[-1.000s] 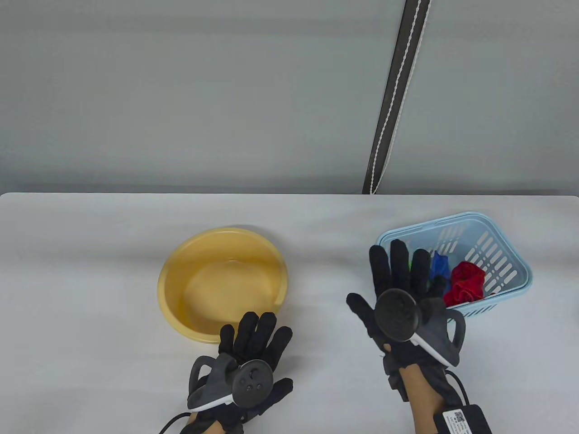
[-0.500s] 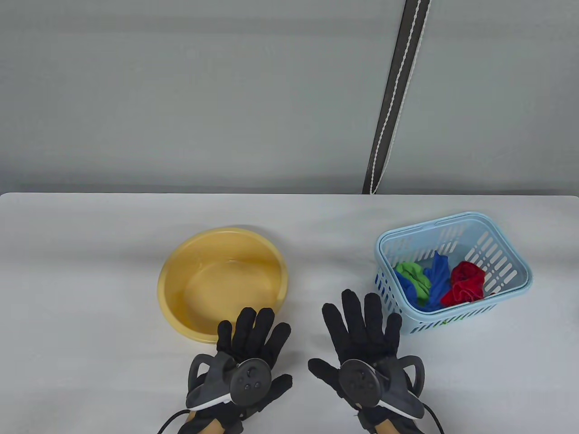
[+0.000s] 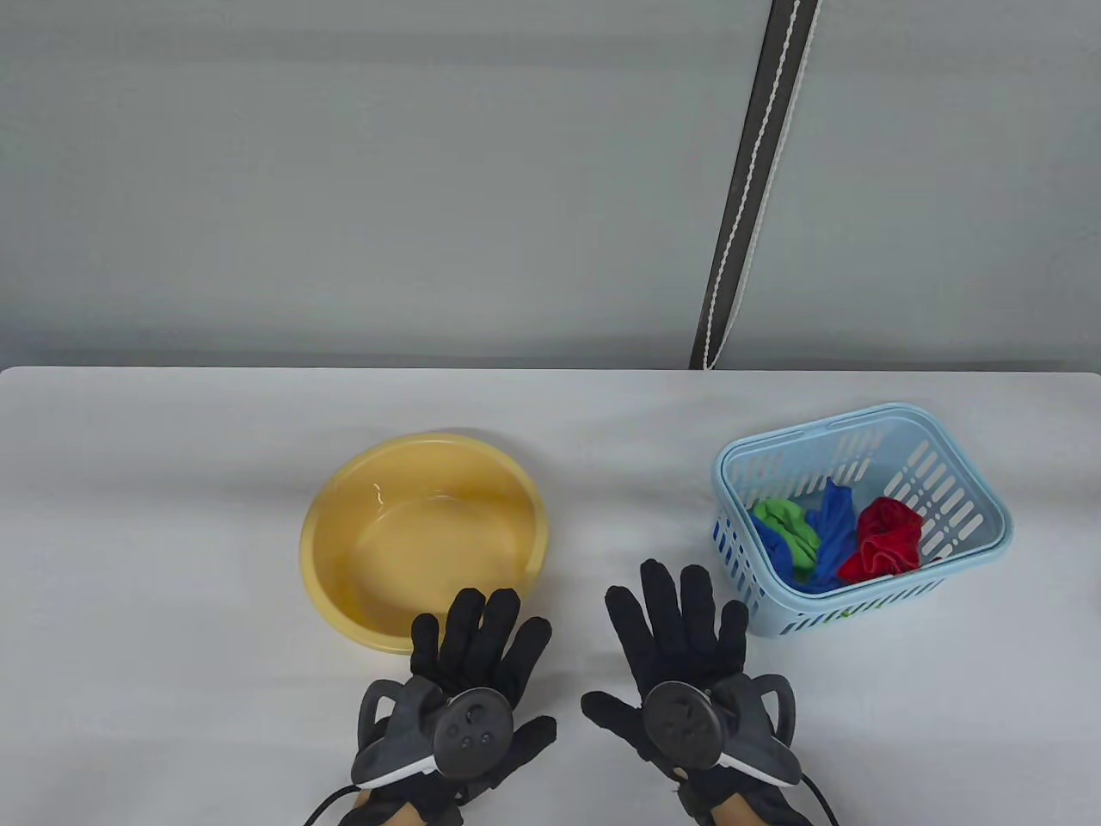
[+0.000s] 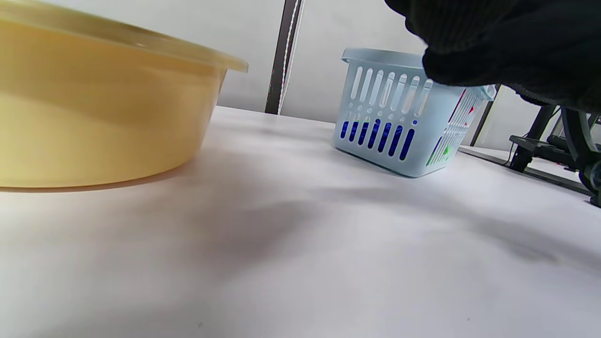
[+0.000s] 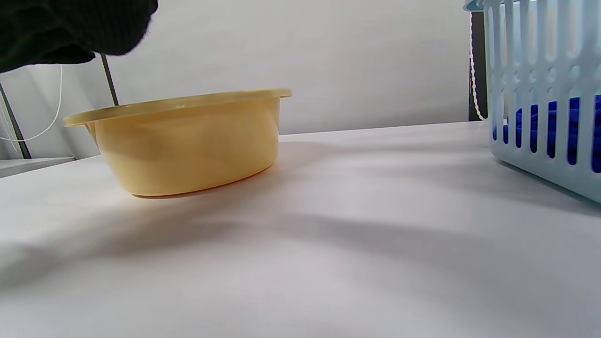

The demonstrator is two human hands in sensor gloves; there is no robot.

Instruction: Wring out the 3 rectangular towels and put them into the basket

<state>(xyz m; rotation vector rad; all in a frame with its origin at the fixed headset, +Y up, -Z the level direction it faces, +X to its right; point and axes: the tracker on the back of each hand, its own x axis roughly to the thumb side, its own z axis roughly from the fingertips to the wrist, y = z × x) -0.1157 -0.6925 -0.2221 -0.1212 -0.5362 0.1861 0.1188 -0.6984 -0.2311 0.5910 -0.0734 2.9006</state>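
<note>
A light blue slotted basket [image 3: 963, 551] stands at the right of the table and holds a green towel [image 3: 787, 520], a blue towel [image 3: 833, 529] and a red towel [image 3: 886, 538], all crumpled. Left of centre sits a yellow basin [image 3: 331, 525] with some water and no towel in it. My left hand [image 3: 477, 641] lies flat, fingers straight, just in front of the basin. Beside it my right hand [image 3: 679, 624] lies flat as well, left of the basket's near corner. Neither hand holds anything. In the wrist views the basin [image 4: 94, 112] [image 5: 188, 141] and basket [image 4: 399, 112] [image 5: 544, 94] show from the side.
A dark strap with a white cord [image 3: 748, 181] hangs against the grey wall behind the table. The table's far edge [image 3: 550, 370] runs across the view. White tabletop [image 3: 172, 482] stretches left of the basin.
My right hand drew back from over the basket to the table's front beside the left hand, uncovering the green and blue towels. The left hand barely shifted.
</note>
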